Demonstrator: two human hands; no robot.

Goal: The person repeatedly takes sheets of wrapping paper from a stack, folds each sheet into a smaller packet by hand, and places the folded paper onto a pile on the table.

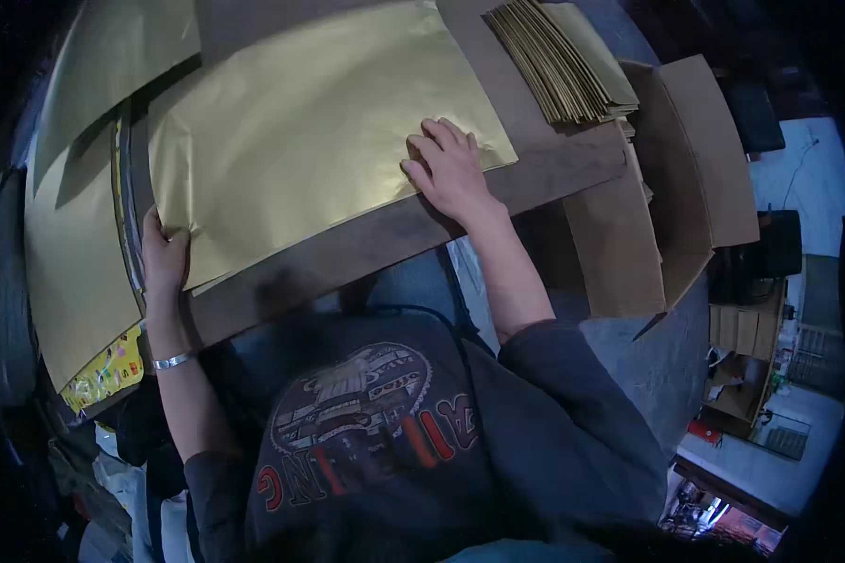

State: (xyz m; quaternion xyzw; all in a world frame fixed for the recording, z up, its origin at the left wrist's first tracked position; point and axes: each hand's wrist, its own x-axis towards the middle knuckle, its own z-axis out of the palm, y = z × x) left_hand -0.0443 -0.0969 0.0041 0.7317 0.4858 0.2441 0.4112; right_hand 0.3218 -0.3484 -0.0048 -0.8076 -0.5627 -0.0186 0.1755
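Note:
A large gold paper sheet (310,131) lies across the dark table (338,277) in front of me, its near edge roughly along the table's front edge. My left hand (166,251) pinches the sheet's near left corner, which creases slightly under the thumb. Some of those fingers are hidden. On top of the sheet, close to its near right corner, rests my right hand (453,174) with fingers apart and a little bent. Slight wrinkles show around these fingertips.
A stack of folded gold paper pieces (563,70) sits at the table's far right. Beside it stands an open cardboard box (620,244). More gold sheets (80,258) are on the left, over a yellow patterned wrapper (108,375). Shelving (746,338) stands farther right.

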